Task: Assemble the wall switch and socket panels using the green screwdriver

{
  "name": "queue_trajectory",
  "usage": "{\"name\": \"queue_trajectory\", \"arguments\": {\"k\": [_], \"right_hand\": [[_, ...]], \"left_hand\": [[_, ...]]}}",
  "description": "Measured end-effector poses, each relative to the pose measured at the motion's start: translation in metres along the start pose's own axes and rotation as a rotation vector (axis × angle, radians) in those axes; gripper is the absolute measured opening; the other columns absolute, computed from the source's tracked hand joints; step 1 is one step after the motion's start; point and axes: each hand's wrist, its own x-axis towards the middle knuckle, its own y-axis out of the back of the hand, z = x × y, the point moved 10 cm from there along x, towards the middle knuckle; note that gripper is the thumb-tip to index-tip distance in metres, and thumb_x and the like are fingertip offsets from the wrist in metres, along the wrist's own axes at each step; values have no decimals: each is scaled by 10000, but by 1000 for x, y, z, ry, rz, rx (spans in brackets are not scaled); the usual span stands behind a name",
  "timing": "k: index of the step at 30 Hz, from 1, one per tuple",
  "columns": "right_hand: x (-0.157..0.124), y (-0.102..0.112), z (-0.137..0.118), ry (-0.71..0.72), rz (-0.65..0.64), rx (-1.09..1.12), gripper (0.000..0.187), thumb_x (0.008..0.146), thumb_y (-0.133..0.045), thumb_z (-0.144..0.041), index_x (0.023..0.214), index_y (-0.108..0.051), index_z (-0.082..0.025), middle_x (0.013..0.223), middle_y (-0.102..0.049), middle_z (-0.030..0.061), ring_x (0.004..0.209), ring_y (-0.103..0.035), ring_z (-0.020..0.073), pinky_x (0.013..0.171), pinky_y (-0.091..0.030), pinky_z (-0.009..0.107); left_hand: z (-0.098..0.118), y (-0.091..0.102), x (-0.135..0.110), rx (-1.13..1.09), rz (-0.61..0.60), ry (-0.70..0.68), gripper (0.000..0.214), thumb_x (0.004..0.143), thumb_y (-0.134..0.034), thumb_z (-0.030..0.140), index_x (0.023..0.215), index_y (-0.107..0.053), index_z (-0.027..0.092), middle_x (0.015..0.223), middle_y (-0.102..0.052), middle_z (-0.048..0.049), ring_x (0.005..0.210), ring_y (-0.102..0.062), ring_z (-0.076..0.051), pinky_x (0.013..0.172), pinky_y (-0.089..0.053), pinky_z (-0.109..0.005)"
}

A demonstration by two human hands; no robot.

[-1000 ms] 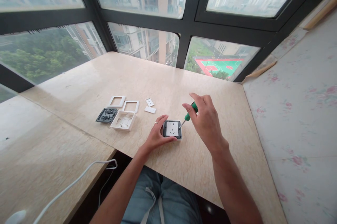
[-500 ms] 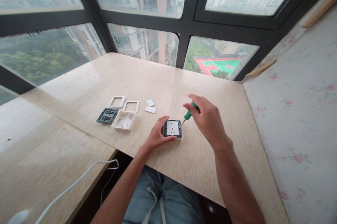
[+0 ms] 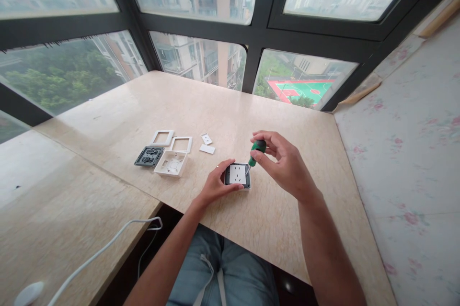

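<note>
A wall socket point(image 3: 237, 175) with a white face and dark surround sits in a white box on the counter. My left hand point(image 3: 218, 182) grips it from the left, thumb along the near edge and fingers at the far edge. In my right hand point(image 3: 278, 162) is a screwdriver point(image 3: 257, 152) with a green and black handle, held between thumb and fingers. Its shaft slants down to the right side of the socket. Whether the tip sits in a screw is too small to tell.
Left of the socket lie a white back box point(image 3: 171, 164), a dark socket module point(image 3: 149, 156), two white frames point(image 3: 180, 144) and two small white plates point(image 3: 207, 149). A white cable point(image 3: 104, 248) crosses the lower left. Windows and a papered wall point(image 3: 406, 176) bound the counter.
The screwdriver has become more upright, and my right hand's fingers have shifted around its handle. My left hand still holds the socket. The whole view has shifted slightly.
</note>
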Motion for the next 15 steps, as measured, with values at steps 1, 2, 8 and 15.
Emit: {"name": "queue_trajectory", "arguments": {"k": [1,2,8,15], "right_hand": [[0,1,-6,40,14,-50,224,891,-596,-254,1114,-604,-233,1208,-656,85,1072,-657,230,884,-591,424],[0,2,-11,79,31,-110,236,891,-587,-239,1126,-608,-236,1190,-664,83,1079,-647,236,874,-588,424],[-1,3,-27,169,107,-409,270,888,-507,-154,1128,-616,-211,1044,-650,108,997,-616,259,871,-536,448],[-2,18,-22,151,242,-440,185,929,-601,-318,1023,-723,-214,892,-604,71,785,-608,205,718,-541,378]], "left_hand": [[0,0,0,-1,2,0,765,678,-848,477,1340,-530,262,1359,-583,-104,1264,-559,-304,1079,-453,-512],[0,0,0,1,4,0,762,678,-849,477,1337,-534,259,1359,-585,-105,1266,-558,-303,1079,-454,-510],[0,1,1,13,9,4,764,665,-859,474,1324,-546,247,1357,-596,-106,1263,-567,-298,1081,-458,-490],[-2,1,0,20,8,13,764,664,-862,457,1326,-547,243,1371,-587,-112,1277,-554,-300,1089,-445,-501]]}}
